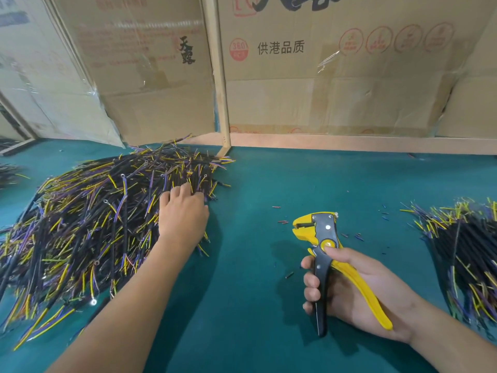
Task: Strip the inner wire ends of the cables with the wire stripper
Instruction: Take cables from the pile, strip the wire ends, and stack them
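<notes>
On the left side of the frame a big pile of cables (88, 224) lies on the green table (255, 189). They are black, with thin yellow and purple wires sticking out at the ends. They look light and bendy, and they are all tangled up, so pulling one may drag others along. It seems best to pinch one cable on its thick black part, near the end, so the thin wires stay free.

The left hand (183, 211) rests on the right edge of this pile, palm down, fingers reaching into the cables. I cannot tell if it has hold of one yet.

At the lower middle right, the right hand (347, 289) grips the wire stripper (326, 254) around its handles. The tool looks hard and firm. Its yellow jaws point up and left, with nothing in them.

Tiny bits of wire skin (352, 235) lie near the tool. At the far right is another pile of cables (468, 251)
</notes>
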The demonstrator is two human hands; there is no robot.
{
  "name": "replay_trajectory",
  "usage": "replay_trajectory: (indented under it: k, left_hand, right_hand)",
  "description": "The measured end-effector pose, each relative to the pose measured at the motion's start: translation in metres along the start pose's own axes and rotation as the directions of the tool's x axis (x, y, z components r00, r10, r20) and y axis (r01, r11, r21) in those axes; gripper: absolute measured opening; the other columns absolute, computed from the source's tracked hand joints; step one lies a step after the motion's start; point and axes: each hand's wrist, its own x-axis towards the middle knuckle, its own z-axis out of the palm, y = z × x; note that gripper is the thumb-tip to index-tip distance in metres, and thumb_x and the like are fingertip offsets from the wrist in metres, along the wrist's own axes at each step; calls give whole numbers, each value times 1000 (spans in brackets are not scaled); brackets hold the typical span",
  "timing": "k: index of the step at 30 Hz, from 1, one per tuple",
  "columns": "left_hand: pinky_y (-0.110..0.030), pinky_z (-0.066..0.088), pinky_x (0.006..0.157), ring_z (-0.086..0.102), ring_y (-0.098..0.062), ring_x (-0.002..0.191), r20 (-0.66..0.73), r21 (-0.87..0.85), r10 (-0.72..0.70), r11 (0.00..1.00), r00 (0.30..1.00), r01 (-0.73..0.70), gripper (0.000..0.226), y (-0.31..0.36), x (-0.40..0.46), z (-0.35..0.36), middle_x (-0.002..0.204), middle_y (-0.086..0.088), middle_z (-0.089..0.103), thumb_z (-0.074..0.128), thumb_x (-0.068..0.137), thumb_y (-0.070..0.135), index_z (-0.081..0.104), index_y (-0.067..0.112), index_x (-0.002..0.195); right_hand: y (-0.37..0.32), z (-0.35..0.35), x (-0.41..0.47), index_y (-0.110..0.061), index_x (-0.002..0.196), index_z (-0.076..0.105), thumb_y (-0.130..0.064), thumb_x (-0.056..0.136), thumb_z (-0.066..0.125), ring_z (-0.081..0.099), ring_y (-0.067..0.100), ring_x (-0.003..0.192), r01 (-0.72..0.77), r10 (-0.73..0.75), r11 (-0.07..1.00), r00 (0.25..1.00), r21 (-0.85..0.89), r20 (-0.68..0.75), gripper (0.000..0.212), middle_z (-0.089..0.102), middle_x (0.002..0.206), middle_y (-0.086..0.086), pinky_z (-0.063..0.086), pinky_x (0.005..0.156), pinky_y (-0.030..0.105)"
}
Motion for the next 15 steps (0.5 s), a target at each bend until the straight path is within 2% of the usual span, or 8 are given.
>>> replay_trajectory:
  k: [6, 11, 13, 15]
  left_hand:
    - [-39, 31, 100, 48, -28, 119, 38, 106, -8, 994, 999, 4, 19, 3, -2, -4, 117, -3, 60, 50, 97, 24, 64, 16, 106]
    - [-42, 39, 85, 53, -36, 104, 29, 72, -21, 997, 999, 19, 9, -6, 2, -15, 103, -12, 64, 57, 86, 4, 63, 9, 91]
    - [-44, 39, 83, 55, -38, 99, -14, 24, -37, 999, 999, 37, 6, -6, 3, -17, 99, -15, 64, 59, 87, 9, 62, 7, 91]
    - [-44, 40, 85, 57, -38, 99, -27, 10, -43, 999, 999, 43, 14, -4, 4, -16, 100, -15, 64, 57, 90, 19, 63, 7, 94]
  right_hand:
    - [0, -2, 0, -1, 108, 61, -30, 86, 71, 52, 34, 75, -4, 4, 1000, 1000, 2, 13, 38, 50, 86, 20, 50, 83, 54]
    - [1, -2, 1, -1, 108, 62, -30, 85, 74, 53, 33, 74, 2, -2, 1000, 1000, 1, 25, 39, 50, 86, 19, 50, 83, 54]
    - [1, -1, 1, -1, 107, 63, -30, 84, 75, 53, 33, 74, 3, -3, 1000, 1000, -3, 23, 40, 51, 86, 19, 50, 83, 54]
    - [2, -1, 1, -1, 107, 63, -30, 83, 75, 53, 33, 74, 6, -6, 1000, 1000, -1, 18, 40, 51, 85, 19, 50, 83, 53]
